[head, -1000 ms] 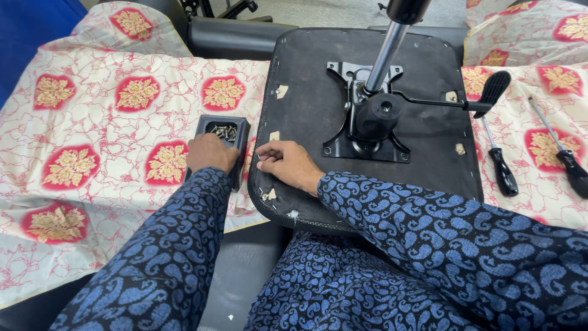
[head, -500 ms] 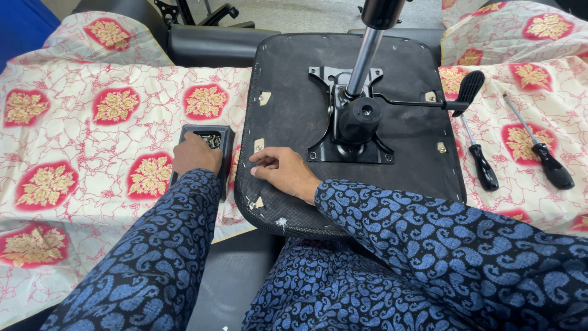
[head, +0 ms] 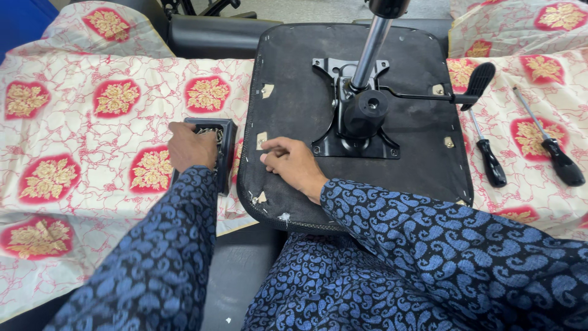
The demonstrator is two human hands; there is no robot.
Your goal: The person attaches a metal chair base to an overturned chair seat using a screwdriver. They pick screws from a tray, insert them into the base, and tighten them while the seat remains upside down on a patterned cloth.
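Resting underside-up on the person's lap, seat base (head: pixel 294 110) has its long axis running away from the camera, gas-lift column (head: pixel 373 46) pointing up. Right hand (head: pixel 294 162) lies on its left edge, fingers curled together. Left hand (head: pixel 191 147) covers the black screw tray (head: pixel 223 144), fingers bent into it; grip unclear.

A cream cloth printed with red and gold floral medallions (head: pixel 92 141) covers the surface to the left and right; two black-handled screwdrivers lie on it at the right, the nearer one (head: pixel 488 153) just beside the seat's edge, the farther one (head: pixel 551 150) well apart toward the right border, both with shafts pointing up and away; a black padded cushion (head: pixel 208 34) lies across the top, behind the cloth; a blue panel (head: pixel 21 21) shows in the upper left corner; black chair-base legs (head: pixel 196 7) show at the top edge, partly cut off.
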